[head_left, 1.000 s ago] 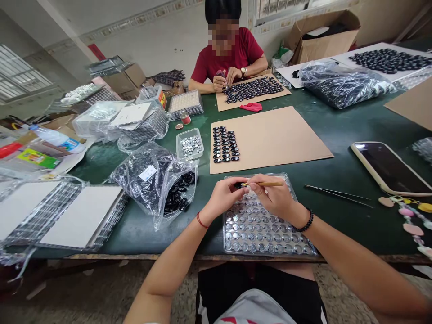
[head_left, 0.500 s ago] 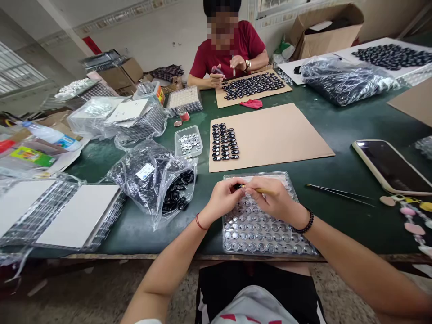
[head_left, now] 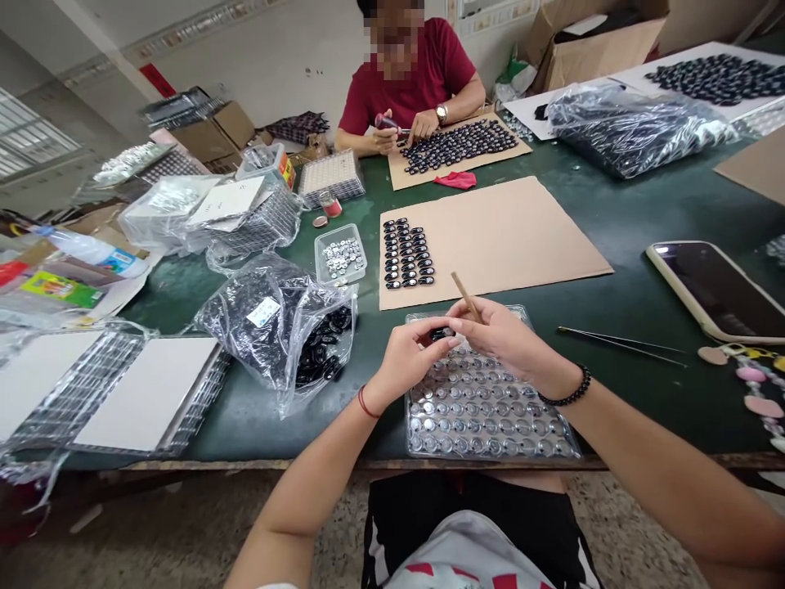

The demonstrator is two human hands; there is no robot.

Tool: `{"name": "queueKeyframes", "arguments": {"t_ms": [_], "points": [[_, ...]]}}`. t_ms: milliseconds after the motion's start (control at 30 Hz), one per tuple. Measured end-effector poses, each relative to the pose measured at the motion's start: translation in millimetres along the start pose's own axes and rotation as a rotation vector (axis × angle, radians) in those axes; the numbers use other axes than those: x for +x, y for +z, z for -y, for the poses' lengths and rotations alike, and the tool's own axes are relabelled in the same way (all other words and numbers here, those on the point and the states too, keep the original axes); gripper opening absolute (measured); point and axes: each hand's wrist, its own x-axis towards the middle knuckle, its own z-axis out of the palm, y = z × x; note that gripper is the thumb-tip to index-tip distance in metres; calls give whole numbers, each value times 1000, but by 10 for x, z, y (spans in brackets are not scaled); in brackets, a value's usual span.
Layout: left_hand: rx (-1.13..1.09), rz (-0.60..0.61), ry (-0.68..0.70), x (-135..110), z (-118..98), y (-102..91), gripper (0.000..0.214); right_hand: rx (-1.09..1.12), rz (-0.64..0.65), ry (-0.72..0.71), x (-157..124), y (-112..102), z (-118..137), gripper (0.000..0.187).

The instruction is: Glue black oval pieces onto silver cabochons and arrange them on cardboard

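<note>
My left hand pinches a small glossy black oval piece between thumb and fingertips. My right hand meets it there, its thumb and forefinger at the piece's right end. A thin tan stick is gripped in my right hand and points up and away. Both hands hover over a clear plastic tray with rows of round, clear-looking parts. Beyond them, several black oval pieces stand in columns at the left of a brown cardboard sheet.
On the left lie an opened plastic bag of black pieces and a small clear box of silvery parts. Tweezers and a phone lie right. Across the table, a person in red works over another filled board.
The stick has swung from pointing right across my right hand to pointing up and away. The black piece now shows more between my fingers. The co-worker's hands have moved down to their board.
</note>
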Motion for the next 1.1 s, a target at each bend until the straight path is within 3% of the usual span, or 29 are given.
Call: {"name": "queueKeyframes", "arguments": {"t_ms": [100,333,600,800,1000,1100], "points": [[40,-21,56,-2,3,4,29,-19,4,-23,17,-7,-12,26],[95,-79,141,-37,-30,40,24,-220,-143,-182,-4,58,25,17],[100,-69,141,-49,31,56,26,-234,-140,-211,-27,62,54,14],[79,-60,164,-51,26,51,23,-173,-130,-186,-16,50,22,15],[-84,-71,120,-61,-6,37,27,7,-88,-31,4,-2,-19,24],[-162,-117,110,-45,2,-28,30,18,-109,-24,26,-81,44,27]]}}
